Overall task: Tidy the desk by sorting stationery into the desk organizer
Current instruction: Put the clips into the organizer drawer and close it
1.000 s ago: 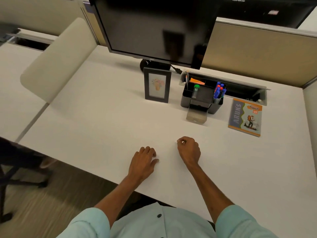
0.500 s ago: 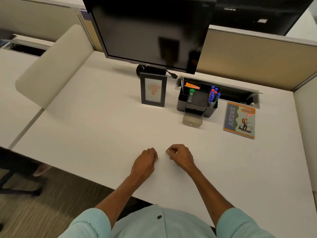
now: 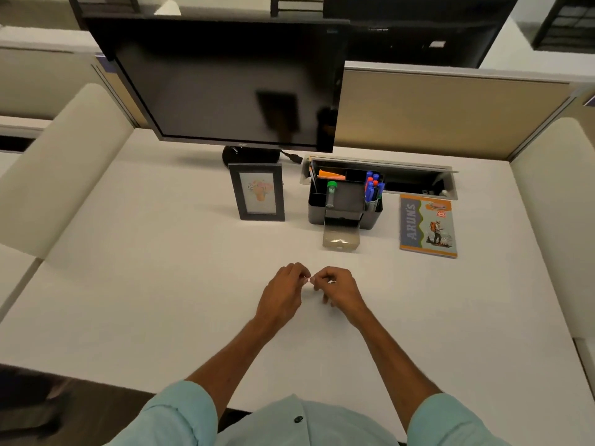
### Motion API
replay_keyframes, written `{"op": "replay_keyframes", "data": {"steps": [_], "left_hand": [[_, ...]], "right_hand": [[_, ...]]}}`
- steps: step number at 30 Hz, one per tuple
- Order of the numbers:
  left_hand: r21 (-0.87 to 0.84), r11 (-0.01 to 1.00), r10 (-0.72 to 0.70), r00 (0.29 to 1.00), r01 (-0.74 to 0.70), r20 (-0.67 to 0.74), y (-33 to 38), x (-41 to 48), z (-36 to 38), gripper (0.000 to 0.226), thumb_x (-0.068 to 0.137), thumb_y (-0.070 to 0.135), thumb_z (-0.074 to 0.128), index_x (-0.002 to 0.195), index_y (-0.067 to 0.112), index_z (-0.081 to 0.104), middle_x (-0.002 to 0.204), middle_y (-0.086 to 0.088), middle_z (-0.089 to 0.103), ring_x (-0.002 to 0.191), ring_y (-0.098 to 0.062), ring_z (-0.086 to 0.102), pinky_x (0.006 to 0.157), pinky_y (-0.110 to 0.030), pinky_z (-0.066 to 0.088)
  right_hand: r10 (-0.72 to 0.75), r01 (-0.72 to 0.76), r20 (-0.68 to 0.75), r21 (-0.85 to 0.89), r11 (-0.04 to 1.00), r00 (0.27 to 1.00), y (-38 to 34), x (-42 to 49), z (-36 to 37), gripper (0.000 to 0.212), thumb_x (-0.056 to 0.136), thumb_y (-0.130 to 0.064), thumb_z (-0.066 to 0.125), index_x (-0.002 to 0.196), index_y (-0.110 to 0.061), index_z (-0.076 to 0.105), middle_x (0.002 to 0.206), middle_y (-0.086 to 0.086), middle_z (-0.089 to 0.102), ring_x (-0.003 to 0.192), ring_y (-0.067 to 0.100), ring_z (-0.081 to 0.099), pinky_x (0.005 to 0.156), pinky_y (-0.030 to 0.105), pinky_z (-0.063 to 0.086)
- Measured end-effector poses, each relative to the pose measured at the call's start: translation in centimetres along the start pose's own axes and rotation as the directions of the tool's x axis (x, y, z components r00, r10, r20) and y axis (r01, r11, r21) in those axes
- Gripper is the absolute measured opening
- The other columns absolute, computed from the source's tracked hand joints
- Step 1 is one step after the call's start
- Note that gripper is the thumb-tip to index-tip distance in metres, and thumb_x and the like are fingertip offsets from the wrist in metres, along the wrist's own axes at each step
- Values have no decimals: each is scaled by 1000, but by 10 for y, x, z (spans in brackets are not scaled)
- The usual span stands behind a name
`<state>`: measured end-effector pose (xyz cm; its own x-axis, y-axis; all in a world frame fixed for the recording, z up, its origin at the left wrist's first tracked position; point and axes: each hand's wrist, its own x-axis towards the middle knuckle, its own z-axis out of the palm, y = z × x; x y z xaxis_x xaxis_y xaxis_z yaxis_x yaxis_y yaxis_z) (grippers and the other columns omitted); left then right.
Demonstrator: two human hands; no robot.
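A black desk organizer (image 3: pixel 315 209) stands at the back of the white desk (image 3: pixel 161 284), holding several blue and red pens (image 3: pixel 373 188), a green-capped tube (image 3: pixel 331 194) and orange paper (image 3: pixel 330 174). Its clear drawer (image 3: pixel 340 238) is pulled out toward me. My left hand (image 3: pixel 283 296) and my right hand (image 3: pixel 338 289) meet in front of me, fingertips pinched together on a tiny pale object (image 3: pixel 308 279). It is too small to identify.
A black monitor (image 3: pixel 225 85) stands behind a small picture frame (image 3: pixel 257 192). A notebook (image 3: pixel 426 225) lies right of the organizer. An open cable tray (image 3: pixel 415 180) runs along the back edge. Beige partitions flank the desk.
Both hands have lifted off the desk and come together, pinching a small object between their fingertips. The camera view has shifted a little.
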<state>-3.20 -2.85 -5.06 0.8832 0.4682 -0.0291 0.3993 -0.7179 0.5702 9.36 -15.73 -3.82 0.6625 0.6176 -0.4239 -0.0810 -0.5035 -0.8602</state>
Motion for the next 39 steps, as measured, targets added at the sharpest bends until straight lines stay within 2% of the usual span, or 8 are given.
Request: {"op": "replay_keyframes", "data": {"steps": [4,7,10,13,18,22,35,39], "left_hand": [[-5,1000,22,1000,-22,17,7,27,-1,24,108,27,50,131,28,53,127,7,61,110,-11,56,89,-31,56],[12,999,49,998,-49,33,11,46,-3,32,108,28,50,140,27,50,138,6,57,120,-13,54,98,-28,51],[27,997,76,996,-77,41,14,64,-4,36,108,27,49,144,24,50,144,3,55,126,-17,53,105,-30,46],[42,993,109,994,-110,29,18,80,-4,37,108,26,51,145,22,51,145,1,55,128,-18,52,107,-30,43],[59,979,195,981,-194,-1,17,102,-3,45,99,19,64,142,20,52,142,-3,57,130,-23,53,112,-36,42],[50,978,204,978,-202,-33,17,113,-3,54,94,15,69,145,16,52,148,-8,54,141,-28,46,121,-46,35],[44,987,155,988,-154,-13,-2,128,3,50,100,22,63,148,20,48,153,-6,50,144,-27,44,121,-39,25],[44,988,150,988,-149,-24,-3,129,5,56,103,26,57,156,24,38,163,0,38,152,-21,33,124,-32,14]], "right_hand": [[45,-34,-133,89,995,990,-6,21,-13,11,92,-25,77,89,-15,76,79,5,75,55,13,61,47,24,47],[129,-93,-289,135,986,949,-10,45,-25,10,89,-30,75,89,-21,77,83,2,75,74,16,69,61,31,55],[189,-180,-446,63,982,875,-19,68,-39,12,92,-31,71,96,-22,77,94,-1,76,91,22,70,79,35,57],[174,-241,-530,-60,969,830,-31,85,-53,13,93,-32,70,101,-22,76,97,0,77,87,22,68,74,31,49],[68,-274,-516,-335,902,854,-39,98,-53,23,94,-31,73,113,-16,75,109,4,75,100,25,72,70,26,50],[35,-311,-518,-457,833,855,-41,103,-50,25,94,-34,71,113,-17,73,109,4,75,99,24,72,71,29,53],[20,-294,-500,-475,830,866,-44,100,-41,30,96,-34,72,119,-16,70,119,5,73,107,26,72,89,35,62],[-3,-238,-568,-350,906,823,-42,88,-33,24,100,-32,66,118,-17,71,115,2,75,102,24,73,85,33,63]]}}
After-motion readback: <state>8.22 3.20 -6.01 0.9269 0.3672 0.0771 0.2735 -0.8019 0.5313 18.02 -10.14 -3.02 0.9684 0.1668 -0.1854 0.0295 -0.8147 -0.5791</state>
